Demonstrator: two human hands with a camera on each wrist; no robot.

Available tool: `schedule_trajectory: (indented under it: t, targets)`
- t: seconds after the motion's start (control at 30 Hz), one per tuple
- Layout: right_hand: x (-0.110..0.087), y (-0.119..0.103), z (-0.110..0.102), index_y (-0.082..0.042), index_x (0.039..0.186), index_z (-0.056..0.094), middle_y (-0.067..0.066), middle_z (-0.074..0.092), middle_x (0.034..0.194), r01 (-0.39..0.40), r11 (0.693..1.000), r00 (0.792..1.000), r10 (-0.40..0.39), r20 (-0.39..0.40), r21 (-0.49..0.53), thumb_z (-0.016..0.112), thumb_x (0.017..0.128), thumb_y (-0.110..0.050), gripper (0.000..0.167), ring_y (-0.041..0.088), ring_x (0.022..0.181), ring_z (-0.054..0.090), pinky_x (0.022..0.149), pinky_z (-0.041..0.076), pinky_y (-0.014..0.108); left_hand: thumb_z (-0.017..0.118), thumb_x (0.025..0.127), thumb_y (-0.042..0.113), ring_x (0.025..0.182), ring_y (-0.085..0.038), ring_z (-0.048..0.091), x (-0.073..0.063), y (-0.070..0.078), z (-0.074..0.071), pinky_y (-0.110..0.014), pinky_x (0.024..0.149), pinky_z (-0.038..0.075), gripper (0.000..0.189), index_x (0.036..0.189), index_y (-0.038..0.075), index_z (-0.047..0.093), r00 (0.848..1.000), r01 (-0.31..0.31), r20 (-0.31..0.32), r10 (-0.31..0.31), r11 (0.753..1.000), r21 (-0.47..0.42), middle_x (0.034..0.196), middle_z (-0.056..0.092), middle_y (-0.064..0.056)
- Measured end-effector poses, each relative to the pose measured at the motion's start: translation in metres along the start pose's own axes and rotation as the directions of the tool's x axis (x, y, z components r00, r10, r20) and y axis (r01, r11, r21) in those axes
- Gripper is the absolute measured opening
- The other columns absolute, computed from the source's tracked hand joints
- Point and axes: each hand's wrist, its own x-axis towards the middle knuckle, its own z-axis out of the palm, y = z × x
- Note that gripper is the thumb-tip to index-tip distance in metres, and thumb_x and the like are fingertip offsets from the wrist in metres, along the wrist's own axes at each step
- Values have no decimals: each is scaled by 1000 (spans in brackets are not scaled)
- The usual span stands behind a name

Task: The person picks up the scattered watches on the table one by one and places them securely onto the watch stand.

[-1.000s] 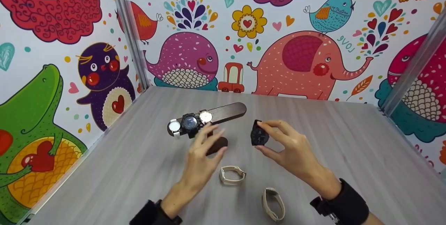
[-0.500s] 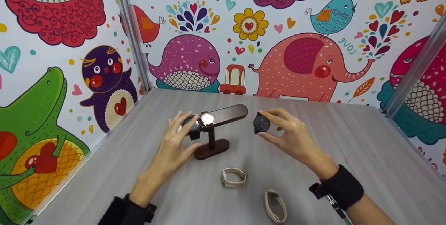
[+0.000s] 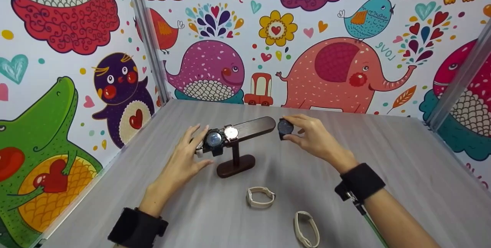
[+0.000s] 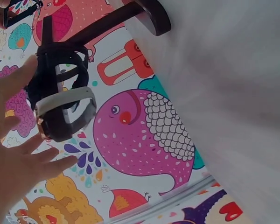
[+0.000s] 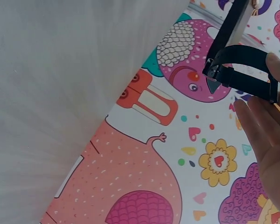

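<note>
The right hand, right of the frame's centre, pinches a black watch between thumb and fingers, just beside the right end of a dark watch stand; whether the two touch I cannot tell. Left of centre, the left hand, fingers spread with no visible grip, lies about the stand's left end, near a white-strapped watch, a large dark watch and a pale-faced watch. At lower centre, two beige bands rest on the grey surface.

Bar end free — watches leftward
</note>
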Motion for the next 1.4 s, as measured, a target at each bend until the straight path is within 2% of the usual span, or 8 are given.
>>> schedule_trajectory:
  t: [0.13, 0.3, 0.47, 0.67, 0.87, 1.0, 1.23, 1.4]
  targets:
    - [9, 8, 6, 3, 132, 62, 22, 68, 127, -12, 1000, 1000, 12, 27, 4, 80, 83, -5, 52, 32, 109, 69, 81, 64, 42, 87, 71, 5, 135, -48, 48, -1, -3, 0, -59, 110, 45, 90, 150, 4, 44, 999, 37, 11, -37, 999, -11, 152, 41, -27]
    - [17, 17, 10, 4, 131, 61, 22, 67, 128, -52, 999, 998, 51, 40, 3, 76, 85, 1, 48, 34, 115, 66, 92, 60, 46, 85, 73, 5, 134, -45, 50, -2, -6, 1, -54, 111, 45, 84, 147, 0, 46, 997, 69, 31, -69, 998, -13, 152, 44, -25]
    - [22, 23, 16, 6, 134, 58, 24, 65, 131, -95, 995, 993, 95, 71, 0, 71, 88, 5, 48, 37, 120, 64, 102, 54, 51, 83, 75, 3, 135, -43, 51, -3, -9, 5, -49, 114, 42, 76, 142, -6, 49, 998, 65, 28, -65, 998, -5, 148, 49, -25]
    - [27, 26, 21, 4, 138, 55, 24, 63, 133, -142, 990, 985, 141, 100, -3, 66, 90, 6, 49, 37, 123, 62, 106, 51, 52, 81, 77, 2, 133, -43, 53, -4, -9, 5, -50, 113, 44, 68, 139, -7, 53, 997, 70, 17, -70, 998, 5, 145, 53, -25]
    - [32, 24, 26, -2, 140, 53, 21, 63, 133, -181, 983, 975, 183, 125, -31, 65, 93, 2, 49, 36, 122, 62, 104, 53, 53, 78, 79, -1, 131, -43, 54, -2, -9, 6, -50, 112, 44, 63, 137, -8, 54, 998, 61, 1, -61, 998, 16, 142, 55, -25]
    - [32, 25, 31, -7, 141, 52, 19, 62, 136, -196, 979, 970, 202, 139, -55, 65, 95, -2, 49, 34, 122, 62, 101, 55, 53, 77, 79, -4, 130, -44, 55, -1, -9, 9, -50, 112, 44, 60, 134, -11, 55, 999, 30, -13, -30, 1000, 1, 138, 58, -28]
    - [34, 25, 41, -6, 141, 51, 19, 61, 137, -182, 982, 972, 186, 144, -42, 63, 96, -2, 48, 34, 123, 61, 103, 53, 54, 78, 78, -4, 127, -45, 57, -1, -10, 10, -50, 111, 46, 59, 132, -14, 56, 1000, -11, -20, 11, 1000, -12, 135, 59, -29]
    - [38, 21, 48, -6, 144, 49, 19, 59, 139, -203, 979, 961, 205, 187, -31, 61, 97, -4, 48, 35, 129, 58, 107, 50, 55, 78, 77, -3, 127, -45, 57, 2, -11, 6, -50, 111, 46, 60, 132, -14, 56, 1000, -14, -15, 13, 1000, -17, 135, 59, -30]
